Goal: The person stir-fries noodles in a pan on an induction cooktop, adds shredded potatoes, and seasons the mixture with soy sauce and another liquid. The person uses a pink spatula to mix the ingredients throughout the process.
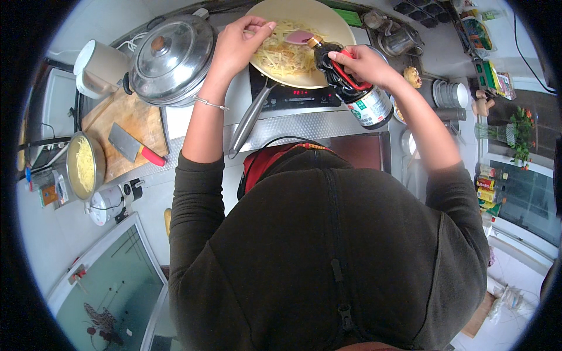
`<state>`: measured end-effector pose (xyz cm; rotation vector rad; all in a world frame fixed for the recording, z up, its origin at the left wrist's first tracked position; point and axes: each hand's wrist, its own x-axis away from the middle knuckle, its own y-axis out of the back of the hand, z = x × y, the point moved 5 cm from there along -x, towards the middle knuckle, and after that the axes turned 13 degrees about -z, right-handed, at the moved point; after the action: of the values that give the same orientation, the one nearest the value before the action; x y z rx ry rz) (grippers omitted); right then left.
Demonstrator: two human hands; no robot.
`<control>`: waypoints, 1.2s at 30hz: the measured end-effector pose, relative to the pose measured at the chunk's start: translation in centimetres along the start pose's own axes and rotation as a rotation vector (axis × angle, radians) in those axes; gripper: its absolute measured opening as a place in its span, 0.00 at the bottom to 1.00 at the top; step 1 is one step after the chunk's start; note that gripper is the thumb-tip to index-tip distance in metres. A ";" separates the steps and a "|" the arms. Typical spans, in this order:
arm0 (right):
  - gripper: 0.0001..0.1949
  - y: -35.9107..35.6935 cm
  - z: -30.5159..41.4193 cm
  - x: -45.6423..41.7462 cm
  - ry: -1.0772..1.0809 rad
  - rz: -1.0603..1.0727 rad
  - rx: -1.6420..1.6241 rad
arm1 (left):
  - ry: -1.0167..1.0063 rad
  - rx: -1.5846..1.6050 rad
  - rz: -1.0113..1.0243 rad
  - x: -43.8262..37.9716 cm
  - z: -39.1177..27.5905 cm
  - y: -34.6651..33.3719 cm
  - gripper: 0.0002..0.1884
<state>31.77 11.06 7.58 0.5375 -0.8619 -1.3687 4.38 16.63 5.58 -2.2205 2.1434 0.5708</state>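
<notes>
My right hand grips the red handle of a dark sauce bottle, tilted with its gold-coloured neck over a pale frying pan. Pale yellow shredded food lies in the pan. Beside the bottle's mouth is the pinkish head of a utensil, with a dark patch near its right edge. My left hand hovers over the pan's left side, its thumb and fingers drawn together; whether they hold the utensil's handle is unclear. The pan rests on an induction cooker with a lit display, its metal handle towards me.
At left stand a lidded steel pot, a white jug and a wooden board bearing a red-handled cleaver. A metal bowl of pale shreds overlaps the board's left edge. Bowls and a metal pitcher stand at right.
</notes>
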 end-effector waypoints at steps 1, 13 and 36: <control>0.28 -0.1 0.1 -0.1 -0.010 0.002 0.012 | -0.007 -0.003 -0.012 0.1 0.1 0.1 0.24; 0.26 0.1 0.3 0.7 0.037 -0.050 -0.150 | -0.011 -0.004 -0.016 0.4 0.4 0.2 0.24; 0.13 5.9 -5.0 14.5 0.072 -0.388 -0.477 | -0.331 0.207 0.643 3.1 -15.9 -15.0 0.15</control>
<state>39.02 -2.90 12.28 0.3874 -0.3552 -1.8276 22.91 10.68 15.91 -1.2056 2.5490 0.6255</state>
